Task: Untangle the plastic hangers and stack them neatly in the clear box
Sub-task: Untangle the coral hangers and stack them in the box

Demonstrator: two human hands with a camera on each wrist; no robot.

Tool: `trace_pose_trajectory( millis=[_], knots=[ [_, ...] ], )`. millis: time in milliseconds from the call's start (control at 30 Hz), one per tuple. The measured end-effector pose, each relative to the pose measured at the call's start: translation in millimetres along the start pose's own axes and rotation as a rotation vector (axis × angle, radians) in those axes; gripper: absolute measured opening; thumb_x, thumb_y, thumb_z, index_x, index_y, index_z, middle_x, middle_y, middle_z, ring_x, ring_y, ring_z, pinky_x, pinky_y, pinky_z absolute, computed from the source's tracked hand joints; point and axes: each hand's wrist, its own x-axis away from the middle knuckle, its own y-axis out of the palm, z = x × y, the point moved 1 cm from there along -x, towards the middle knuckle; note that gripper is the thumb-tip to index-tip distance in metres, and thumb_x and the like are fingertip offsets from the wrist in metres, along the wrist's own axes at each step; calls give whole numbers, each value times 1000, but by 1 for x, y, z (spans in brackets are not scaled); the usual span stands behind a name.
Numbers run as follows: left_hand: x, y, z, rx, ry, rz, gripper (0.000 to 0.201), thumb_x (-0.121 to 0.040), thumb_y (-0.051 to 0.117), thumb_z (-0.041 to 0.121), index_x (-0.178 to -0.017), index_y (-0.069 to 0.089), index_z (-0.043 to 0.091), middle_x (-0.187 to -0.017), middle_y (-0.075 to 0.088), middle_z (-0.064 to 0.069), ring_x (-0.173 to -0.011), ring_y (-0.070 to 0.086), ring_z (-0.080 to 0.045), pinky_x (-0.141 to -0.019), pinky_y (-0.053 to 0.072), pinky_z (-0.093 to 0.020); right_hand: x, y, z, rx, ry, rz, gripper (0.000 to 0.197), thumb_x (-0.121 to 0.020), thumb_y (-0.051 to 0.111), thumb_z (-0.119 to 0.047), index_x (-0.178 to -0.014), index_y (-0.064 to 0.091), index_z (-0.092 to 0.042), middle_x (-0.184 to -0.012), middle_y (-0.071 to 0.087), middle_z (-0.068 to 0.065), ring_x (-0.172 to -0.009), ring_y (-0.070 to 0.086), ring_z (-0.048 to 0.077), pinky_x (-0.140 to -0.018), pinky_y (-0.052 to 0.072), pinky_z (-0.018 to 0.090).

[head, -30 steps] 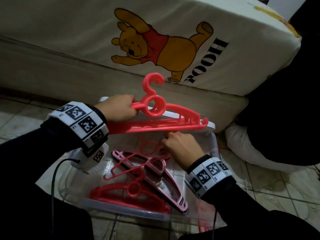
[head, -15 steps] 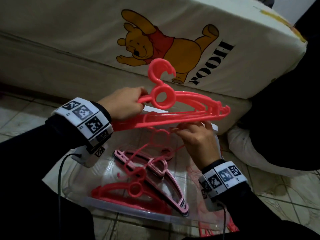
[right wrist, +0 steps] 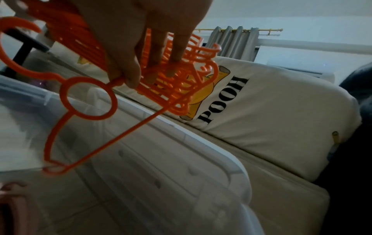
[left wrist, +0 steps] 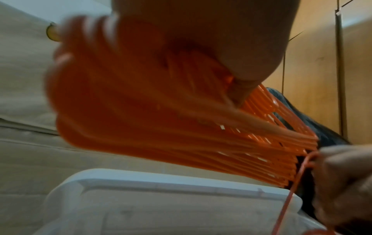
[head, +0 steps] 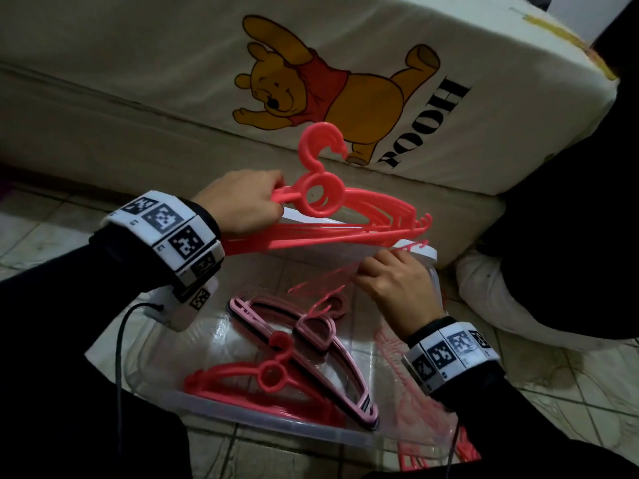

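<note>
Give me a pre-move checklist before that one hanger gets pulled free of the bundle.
1. Left hand grips the coral hanger bundle near the rings: ok.
2. Right hand pinches the single hanger: ok.
3. Single hanger free of the bundle: cannot tell; the ends overlap in the right wrist view.
4. Bundle held above the clear box: ok.
5. Room in the box beside the pink hangers: ok.
6. Hangers in the box stacked neatly: not ok, they cross.

Beyond my hands I read "POOH" in black letters on the cream cushion (head: 449, 98), beside its bear print.
</note>
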Motion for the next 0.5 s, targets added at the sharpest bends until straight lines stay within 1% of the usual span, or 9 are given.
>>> trace_pose_trajectory(
  millis=[67,167,233,300,333,400,467,500],
  knots=[
    [-1,-1,-2,-5,-8,12,11,-83,55,21,-93,51,24,-83,56,-1,-77,53,-24,-66,35,-32,2,0,-1,-47,41,-32,10,-69,75,-14,-76,74,-21,-73,64,-2,-69,61,23,-56,47,32],
    [-2,-1,-4,-48,-11,27,13,-84,54,23,-97,53,23,-86,59,-3,-79,54,-25,-68,38,-33,1,-6,-1,-204,133,-21,16,-67,79,-12,-80,76,-21,-72,65,1,-70,63,25,-53,48,31],
    [-2,0,-4,-69,-1,33,13,-85,54,24,-99,53,22,-87,60,-4,-79,56,-26,-68,40,-33,-2,-15,4,-316,175,-4,15,-71,77,-11,-81,76,-22,-74,66,0,-75,63,25,-60,48,32],
    [-1,2,-4,-92,19,35,12,-86,53,24,-98,51,21,-87,61,-5,-77,55,-27,-67,40,-33,-5,-25,12,-435,221,16,16,-75,75,-10,-85,75,-22,-79,69,-2,-80,61,25,-69,43,31],
    [0,4,-4,-113,33,37,13,-86,53,24,-97,49,21,-87,60,-5,-76,54,-27,-67,39,-33,-6,-30,17,-515,250,35,18,-76,74,-7,-87,76,-21,-81,70,-2,-79,61,24,-70,43,31],
    [0,8,-3,-171,64,43,16,-85,53,24,-99,46,20,-86,58,-6,-75,54,-30,-65,39,-34,-9,-39,26,-648,292,96,20,-77,73,-4,-90,76,-20,-81,69,-2,-73,60,19,-68,46,30],
    [1,13,0,-202,82,37,15,-85,52,27,-96,43,21,-84,57,-4,-72,51,-28,-65,39,-34,-12,-46,33,-696,327,153,20,-78,73,-5,-92,76,-19,-78,65,-3,-69,58,15,-65,46,26],
    [1,16,1,-201,83,33,15,-86,52,29,-95,42,23,-83,57,-2,-71,49,-26,-66,39,-35,-13,-49,37,-695,349,174,19,-79,73,-6,-93,76,-19,-77,61,-3,-67,58,15,-64,47,27]
  ],
)
